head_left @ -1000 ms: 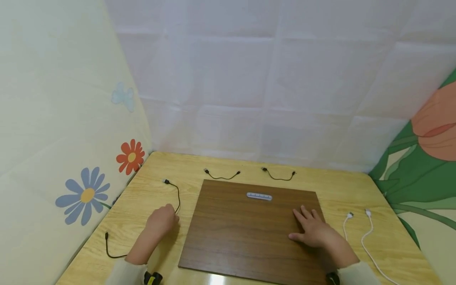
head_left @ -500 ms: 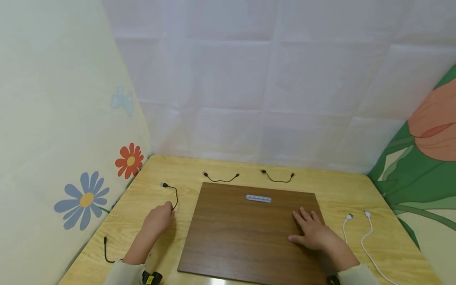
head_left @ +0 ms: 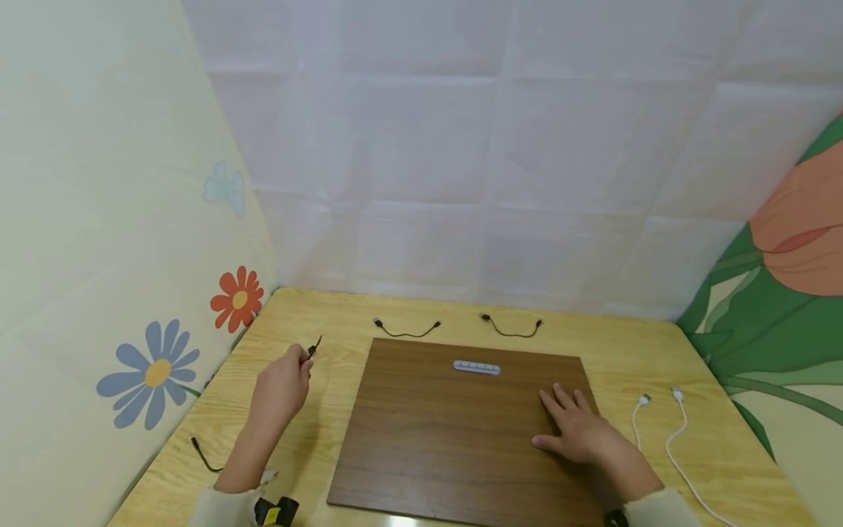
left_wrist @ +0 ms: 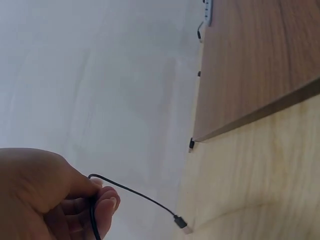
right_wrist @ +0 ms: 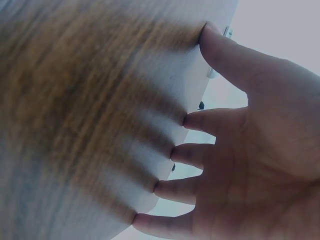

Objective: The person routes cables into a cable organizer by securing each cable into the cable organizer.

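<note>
My left hand (head_left: pixel 279 391) is raised off the table on the left side of the board. It pinches a short black USB cable (left_wrist: pixel 145 196) between thumb and fingers; in the left wrist view the cable's plug end (left_wrist: pixel 183 224) dangles beyond the fingertips. My right hand (head_left: pixel 576 432) rests on the brown wooden board (head_left: pixel 421 439), its fingers spread and their tips touching the surface. A pale blue slotted strip (head_left: pixel 477 367) lies near the board's far edge.
Two more black cables (head_left: pixel 407 336) (head_left: pixel 516 335) lie behind the board. To the right are two white cables (head_left: pixel 636 424) (head_left: pixel 673 433). By my left forearm lie another black cable end (head_left: pixel 205 455) and a white plug (head_left: pixel 268 476). Fabric walls surround the wooden table (head_left: pixel 612 340).
My left hand has moved up and slightly left, lifting the black USB cable whose plug lay on the table. My right hand has stayed in place on the board.
</note>
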`<state>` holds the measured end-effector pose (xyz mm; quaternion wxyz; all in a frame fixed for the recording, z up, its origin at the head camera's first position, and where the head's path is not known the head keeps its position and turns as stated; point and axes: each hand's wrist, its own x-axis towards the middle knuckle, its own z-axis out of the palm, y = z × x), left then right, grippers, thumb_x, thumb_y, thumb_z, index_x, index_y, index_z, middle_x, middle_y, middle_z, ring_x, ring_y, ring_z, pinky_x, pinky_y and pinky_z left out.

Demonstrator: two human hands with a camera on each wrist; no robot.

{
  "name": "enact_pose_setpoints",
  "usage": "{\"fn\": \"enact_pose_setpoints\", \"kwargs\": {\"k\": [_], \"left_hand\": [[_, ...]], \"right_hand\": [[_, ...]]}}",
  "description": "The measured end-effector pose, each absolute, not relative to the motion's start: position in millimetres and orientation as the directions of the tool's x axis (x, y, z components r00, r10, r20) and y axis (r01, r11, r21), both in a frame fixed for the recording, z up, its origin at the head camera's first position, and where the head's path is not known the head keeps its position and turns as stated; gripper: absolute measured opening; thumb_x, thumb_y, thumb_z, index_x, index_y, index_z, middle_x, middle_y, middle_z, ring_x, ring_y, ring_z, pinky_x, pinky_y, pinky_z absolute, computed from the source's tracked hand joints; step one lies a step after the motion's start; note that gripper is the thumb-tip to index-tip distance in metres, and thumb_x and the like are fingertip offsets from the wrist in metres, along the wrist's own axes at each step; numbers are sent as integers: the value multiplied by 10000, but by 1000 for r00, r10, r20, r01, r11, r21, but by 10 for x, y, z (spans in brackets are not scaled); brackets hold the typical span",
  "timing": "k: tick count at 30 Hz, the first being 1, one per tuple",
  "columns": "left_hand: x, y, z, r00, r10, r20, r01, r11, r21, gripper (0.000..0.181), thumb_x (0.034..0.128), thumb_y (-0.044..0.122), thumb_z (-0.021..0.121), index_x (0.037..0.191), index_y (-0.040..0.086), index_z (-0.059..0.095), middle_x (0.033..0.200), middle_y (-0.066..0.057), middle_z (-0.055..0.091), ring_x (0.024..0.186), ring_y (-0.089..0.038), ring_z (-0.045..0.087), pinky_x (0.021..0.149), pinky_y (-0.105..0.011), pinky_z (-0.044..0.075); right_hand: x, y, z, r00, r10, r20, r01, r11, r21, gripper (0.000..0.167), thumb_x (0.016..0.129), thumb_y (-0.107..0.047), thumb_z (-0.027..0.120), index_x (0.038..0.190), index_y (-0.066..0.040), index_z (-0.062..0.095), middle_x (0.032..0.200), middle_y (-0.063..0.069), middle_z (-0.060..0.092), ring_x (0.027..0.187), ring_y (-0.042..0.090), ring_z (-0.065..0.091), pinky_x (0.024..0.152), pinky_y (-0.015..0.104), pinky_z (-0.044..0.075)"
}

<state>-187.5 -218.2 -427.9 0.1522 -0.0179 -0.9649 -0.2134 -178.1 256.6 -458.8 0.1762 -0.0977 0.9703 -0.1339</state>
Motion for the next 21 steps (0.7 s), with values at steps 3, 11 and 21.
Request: {"fn": "enact_pose_setpoints", "kwargs": {"k": [3, 11, 21], "left_hand": [[-1867, -2163, -4230, -945, -38, 324, 108, 900, 422, 123, 1030, 108, 576, 959, 7, 572, 710, -62, 623, 521, -160, 498, 495, -332, 401], [-1829, -2079, -4144, -897, -27, 442, 180, 890, 418, 102, 1008, 83, 612, 953, 2, 582, 722, -75, 643, 523, -157, 515, 496, -346, 416], [-1764, -1947, -4057, -887, -10, 461, 211, 879, 427, 88, 1001, 81, 626, 956, 11, 597, 715, -54, 638, 528, -131, 503, 505, -327, 420]], "right_hand": [[-1784, 2563, -4590, -919, -238, -315, -147, 946, -289, 969, 891, -605, 665, 1543, 29, 330, 1586, 372, 186, 1397, 672, 124, 956, 848, 248], [-1801, 2557, -4573, -918, -236, -320, -141, 946, -293, 959, 899, -598, 661, 1550, 20, 324, 1594, 363, 176, 1408, 660, 118, 960, 851, 235], [-1788, 2564, -4600, -920, -227, -318, -132, 946, -296, 966, 890, -610, 663, 1552, 10, 329, 1602, 350, 177, 1415, 650, 116, 964, 851, 230]]}}
